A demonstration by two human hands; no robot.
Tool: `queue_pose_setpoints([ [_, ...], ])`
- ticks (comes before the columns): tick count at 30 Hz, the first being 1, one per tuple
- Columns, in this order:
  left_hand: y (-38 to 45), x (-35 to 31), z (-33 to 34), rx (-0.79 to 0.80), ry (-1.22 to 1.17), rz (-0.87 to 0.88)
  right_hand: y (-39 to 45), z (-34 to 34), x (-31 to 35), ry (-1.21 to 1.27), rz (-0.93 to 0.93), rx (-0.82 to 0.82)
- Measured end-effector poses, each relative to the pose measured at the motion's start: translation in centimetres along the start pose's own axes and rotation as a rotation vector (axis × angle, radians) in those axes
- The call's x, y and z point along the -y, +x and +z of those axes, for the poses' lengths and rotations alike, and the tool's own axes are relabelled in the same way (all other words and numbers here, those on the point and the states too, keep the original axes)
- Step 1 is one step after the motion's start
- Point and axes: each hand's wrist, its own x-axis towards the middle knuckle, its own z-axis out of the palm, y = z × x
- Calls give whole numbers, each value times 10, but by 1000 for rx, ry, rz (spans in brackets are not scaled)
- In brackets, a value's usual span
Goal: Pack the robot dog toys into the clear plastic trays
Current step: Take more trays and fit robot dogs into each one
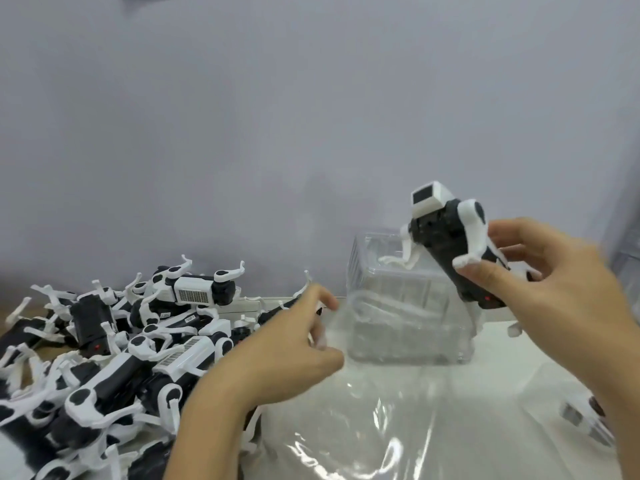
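Note:
My right hand [554, 292] grips a black-and-white robot dog toy [446, 237] by its rear half and holds it tilted in the air, head up, above a stack of clear plastic trays [408, 313]. My left hand [291, 344] hovers open and blurred between the trays and a pile of robot dog toys [114, 348] on the left. It holds nothing. A clear plastic sheet or tray [346, 431] lies flat on the table in front of me.
A pale wall [277, 133] stands right behind the table. Small dark-and-grey parts [585, 420] lie at the right near the table edge. More clear plastic [623, 237] shows at the far right.

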Motion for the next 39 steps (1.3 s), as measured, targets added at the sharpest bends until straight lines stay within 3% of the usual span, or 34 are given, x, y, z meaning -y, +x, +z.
queue_pose_setpoints([
  [4, -3, 2, -15, -208, 38, -55, -2, 4, 13, 61, 5, 8],
  [7, 1, -1, -15, -391, -88, -87, -4, 8, 18, 75, 16, 75],
  [15, -6, 13, -35, -607, -722, -102, -4, 10, 20, 144, -9, 37],
  [19, -15, 27, -43, -560, -932, -177, -3, 9, 17, 137, 4, 34],
  [23, -13, 33, -44, -514, -763, -265, -3, 11, 18, 129, 26, 32],
  [27, -10, 27, -35, -440, -485, -230, -4, 10, 17, 134, 38, 46],
  [35, -18, 22, -37, -377, -235, -339, -3, 6, 17, 96, 61, 64],
  [39, -32, 21, -45, -191, 78, -437, -3, 3, 25, 83, 35, 52],
])
